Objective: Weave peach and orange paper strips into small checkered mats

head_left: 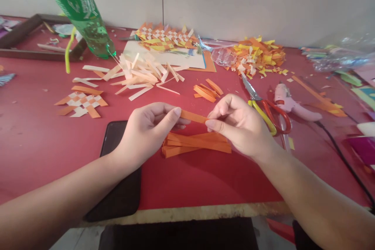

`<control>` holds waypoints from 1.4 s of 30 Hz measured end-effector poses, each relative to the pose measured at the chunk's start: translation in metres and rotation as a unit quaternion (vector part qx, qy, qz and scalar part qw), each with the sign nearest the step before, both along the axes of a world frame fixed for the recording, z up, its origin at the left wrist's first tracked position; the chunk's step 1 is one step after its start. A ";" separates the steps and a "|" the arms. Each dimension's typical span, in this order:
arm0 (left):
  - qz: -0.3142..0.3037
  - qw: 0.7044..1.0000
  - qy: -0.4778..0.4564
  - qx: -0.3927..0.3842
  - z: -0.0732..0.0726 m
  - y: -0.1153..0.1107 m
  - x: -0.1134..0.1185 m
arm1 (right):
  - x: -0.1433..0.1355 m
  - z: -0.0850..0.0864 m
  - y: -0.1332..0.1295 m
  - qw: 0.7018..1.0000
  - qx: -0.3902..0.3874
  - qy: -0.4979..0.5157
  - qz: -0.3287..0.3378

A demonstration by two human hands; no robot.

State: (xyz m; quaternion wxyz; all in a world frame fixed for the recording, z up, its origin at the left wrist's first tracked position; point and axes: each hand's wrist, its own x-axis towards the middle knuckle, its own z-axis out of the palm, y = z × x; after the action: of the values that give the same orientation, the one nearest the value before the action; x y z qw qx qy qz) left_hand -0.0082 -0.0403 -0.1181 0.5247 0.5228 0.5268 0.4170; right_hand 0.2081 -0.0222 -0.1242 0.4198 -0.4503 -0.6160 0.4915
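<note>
An orange paper strip is stretched between my two hands. My left hand pinches its left end between thumb and fingers, and my right hand pinches the right end. Just below lies a stack of orange strips on the red table. Several short orange strips rest beyond my hands. A heap of pale strips spreads farther back on the left. A woven orange and white paper piece lies at the left.
A black phone lies under my left forearm. Scissors and a pink glue gun with a black cord are at the right. Behind stand a green bottle, a woven piece and a pile of scraps.
</note>
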 end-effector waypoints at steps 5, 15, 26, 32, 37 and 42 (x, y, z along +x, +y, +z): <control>-0.014 1.000 0.005 -0.005 -0.002 0.003 0.000 | -0.003 -0.004 0.002 0.999 -0.010 -0.036 -0.005; -0.094 0.987 0.095 0.090 -0.010 0.001 -0.002 | 0.026 -0.022 0.027 0.883 0.239 -0.357 -0.187; -0.234 0.899 0.294 0.223 -0.012 -0.001 -0.002 | 0.012 0.005 0.003 0.897 0.165 -0.348 0.216; -0.236 0.902 0.290 0.216 -0.014 0.000 -0.002 | 0.013 0.000 0.003 0.907 0.125 -0.335 0.221; -0.220 0.905 0.281 0.233 -0.012 0.000 -0.002 | 0.013 0.000 0.004 0.911 0.134 -0.318 0.224; -0.179 0.928 0.225 0.236 -0.007 0.000 -0.001 | 0.015 0.000 0.005 0.914 0.175 -0.298 0.214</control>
State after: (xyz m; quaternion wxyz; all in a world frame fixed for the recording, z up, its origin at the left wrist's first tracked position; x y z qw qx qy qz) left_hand -0.0088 -0.0407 -0.1250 0.3194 0.7973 0.4149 0.3002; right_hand 0.2230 -0.0168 -0.1240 0.1734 -0.3524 -0.8704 0.2969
